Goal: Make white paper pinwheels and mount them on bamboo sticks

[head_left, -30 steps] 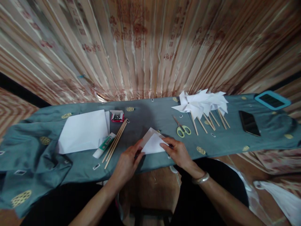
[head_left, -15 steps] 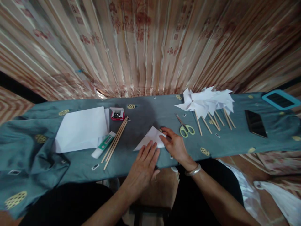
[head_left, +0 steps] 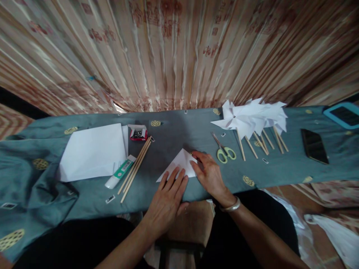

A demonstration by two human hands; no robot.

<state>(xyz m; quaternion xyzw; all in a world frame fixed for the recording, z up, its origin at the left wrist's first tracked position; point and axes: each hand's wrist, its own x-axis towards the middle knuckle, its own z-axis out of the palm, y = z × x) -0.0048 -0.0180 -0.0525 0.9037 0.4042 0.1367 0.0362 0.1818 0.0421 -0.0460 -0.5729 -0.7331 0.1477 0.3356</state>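
A white sheet of paper (head_left: pixel 183 160), folded into a triangle, lies on the cloth in front of me with its peak pointing away. My left hand (head_left: pixel 168 196) rests flat across its lower edge, fingers stretched out and slightly spread. At the triangle's right corner, my right hand (head_left: pixel 209 173) pinches the paper, thumb on top; its other fingertips curl round the far side and are partly hidden. Green-handled scissors (head_left: pixel 223 149) lie with parted blades just right of my right hand.
Left are a paper stack (head_left: pixel 91 151), a glue tube (head_left: pixel 120 172), wooden sticks (head_left: pixel 135 170) and a red box (head_left: pixel 138 133) of small metal pieces. Right are several paper pinwheels (head_left: pixel 251 117) on sticks, a phone (head_left: pixel 314 146) and a blue-framed tablet (head_left: pixel 343 115). A curtain (head_left: pixel 168 56) hangs behind.
The view has shifted slightly. My left hand's fingers are a little more spread on the folded paper. My right hand keeps its place at the right corner.
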